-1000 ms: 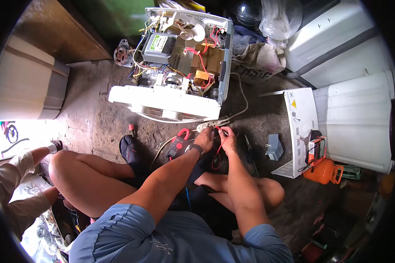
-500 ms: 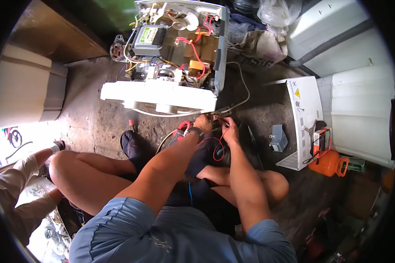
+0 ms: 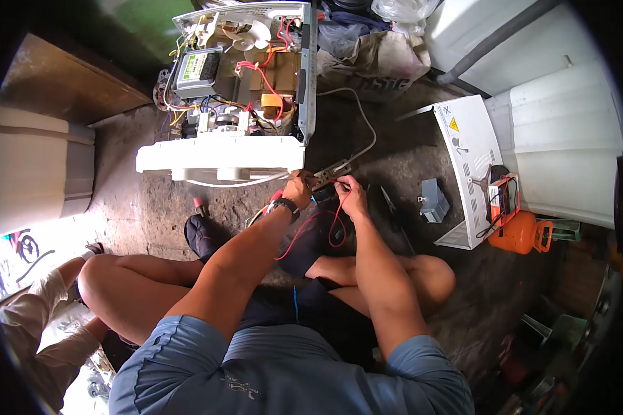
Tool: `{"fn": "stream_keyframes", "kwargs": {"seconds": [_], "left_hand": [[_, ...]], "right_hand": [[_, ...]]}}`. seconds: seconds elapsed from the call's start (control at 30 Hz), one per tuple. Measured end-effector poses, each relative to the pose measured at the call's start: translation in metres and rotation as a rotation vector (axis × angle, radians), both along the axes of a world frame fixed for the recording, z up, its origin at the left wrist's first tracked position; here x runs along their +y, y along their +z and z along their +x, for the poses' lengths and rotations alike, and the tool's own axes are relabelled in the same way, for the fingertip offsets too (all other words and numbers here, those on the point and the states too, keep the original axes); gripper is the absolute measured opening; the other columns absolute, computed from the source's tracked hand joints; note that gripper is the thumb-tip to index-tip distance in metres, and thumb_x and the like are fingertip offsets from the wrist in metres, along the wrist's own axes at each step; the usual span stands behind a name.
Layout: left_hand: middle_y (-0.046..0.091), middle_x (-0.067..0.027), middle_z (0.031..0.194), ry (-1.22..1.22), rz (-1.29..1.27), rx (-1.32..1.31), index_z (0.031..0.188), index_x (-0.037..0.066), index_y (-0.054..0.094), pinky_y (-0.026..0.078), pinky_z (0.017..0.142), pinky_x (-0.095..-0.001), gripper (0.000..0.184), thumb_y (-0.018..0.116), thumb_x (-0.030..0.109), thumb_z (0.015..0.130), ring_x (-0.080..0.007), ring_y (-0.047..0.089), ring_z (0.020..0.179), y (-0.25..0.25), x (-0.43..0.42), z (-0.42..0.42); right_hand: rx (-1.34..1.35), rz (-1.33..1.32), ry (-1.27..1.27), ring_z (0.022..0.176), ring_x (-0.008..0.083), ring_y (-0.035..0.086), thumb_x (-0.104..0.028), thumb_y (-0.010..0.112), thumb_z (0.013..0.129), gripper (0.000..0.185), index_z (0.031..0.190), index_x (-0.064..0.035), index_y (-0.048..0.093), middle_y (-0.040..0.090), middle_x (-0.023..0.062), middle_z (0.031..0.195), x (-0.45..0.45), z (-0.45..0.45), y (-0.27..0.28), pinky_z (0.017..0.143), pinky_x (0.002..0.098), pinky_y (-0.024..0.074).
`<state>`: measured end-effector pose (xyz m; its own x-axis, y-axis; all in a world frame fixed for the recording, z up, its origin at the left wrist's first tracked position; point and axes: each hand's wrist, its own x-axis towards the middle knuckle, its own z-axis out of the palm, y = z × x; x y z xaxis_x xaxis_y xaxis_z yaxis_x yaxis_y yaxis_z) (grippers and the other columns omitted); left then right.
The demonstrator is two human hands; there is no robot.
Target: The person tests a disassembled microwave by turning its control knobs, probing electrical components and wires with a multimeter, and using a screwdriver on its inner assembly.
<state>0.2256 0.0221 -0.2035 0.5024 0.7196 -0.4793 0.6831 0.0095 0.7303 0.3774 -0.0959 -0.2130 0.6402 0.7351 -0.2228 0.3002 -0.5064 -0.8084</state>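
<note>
My right hand pinches a thin, rubbery-looking red lead, fingers narrow around it, just beside the white, hard-looking strip on the rough, stained floor. My left hand is near the strip's left end; I cannot tell what its fingers hold. A light pinch and slack loop should suit. Beyond sits an opened, boxy microwave.

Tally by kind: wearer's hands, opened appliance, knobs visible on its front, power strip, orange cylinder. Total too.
Hands: 2 (left hand, right hand)
Opened appliance: 1
Visible front knobs: 2
Power strip: 1
Orange cylinder: 1
Total: 7
</note>
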Motion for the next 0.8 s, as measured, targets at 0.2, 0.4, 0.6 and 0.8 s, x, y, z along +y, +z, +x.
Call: {"fn": "stream_keyframes", "kwargs": {"seconds": [0.2, 0.4, 0.6, 0.8], "left_hand": [[0.069, -0.0272, 0.1, -0.034, 0.13, 0.003, 0.118, 0.008, 0.064, 0.053, 0.081, -0.0478, 0.036, 0.062, 0.036, 0.095, -0.0422, 0.067, 0.1, -0.009, -0.001, 0.005], [0.068, -0.0268, 0.101, -0.123, 0.227, 0.076, 0.11, 0.004, 0.065, 0.053, 0.081, -0.0507, 0.027, 0.051, 0.023, 0.097, -0.0442, 0.066, 0.097, -0.04, -0.017, 0.029], [0.064, -0.0295, 0.109, 0.249, 0.227, -0.044, 0.111, -0.003, 0.061, 0.05, 0.088, -0.0508, 0.027, 0.053, 0.018, 0.096, -0.0461, 0.061, 0.104, -0.012, -0.054, 0.045], [0.064, -0.0298, 0.109, 0.34, 0.213, -0.098, 0.116, -0.001, 0.06, 0.049, 0.09, -0.0497, 0.027, 0.053, 0.014, 0.096, -0.0464, 0.06, 0.105, 0.003, -0.064, 0.039]], "right_hand": [[0.039, 0.008, -0.015, 0.094, 0.0315, 0.071, -0.022, 0.069, 0.09, 0.019, 0.102, -0.0077, 0.067, 0.073, 0.0147, 0.098, -0.002, 0.001, 0.0, 0.08, 0.0396, 0.0553], [0.196, -0.019, -0.027, 0.083, 0.0165, 0.069, -0.016, 0.066, 0.094, 0.021, 0.113, -0.0077, 0.067, 0.073, 0.0101, 0.096, -0.01, 0.008, -0.032, 0.074, 0.0337, 0.0541], [0.489, 0.007, -0.069, 0.073, 0.0078, 0.06, -0.014, 0.059, 0.101, 0.019, 0.118, -0.0055, 0.063, 0.069, 0.0026, 0.094, -0.005, 0.002, -0.002, 0.065, 0.0239, 0.0493], [0.472, -0.029, -0.166, 0.084, 0.0099, 0.06, -0.017, 0.065, 0.098, 0.018, 0.112, -0.0071, 0.067, 0.068, 0.0032, 0.096, -0.005, 0.002, -0.007, 0.074, 0.0267, 0.049]]}}
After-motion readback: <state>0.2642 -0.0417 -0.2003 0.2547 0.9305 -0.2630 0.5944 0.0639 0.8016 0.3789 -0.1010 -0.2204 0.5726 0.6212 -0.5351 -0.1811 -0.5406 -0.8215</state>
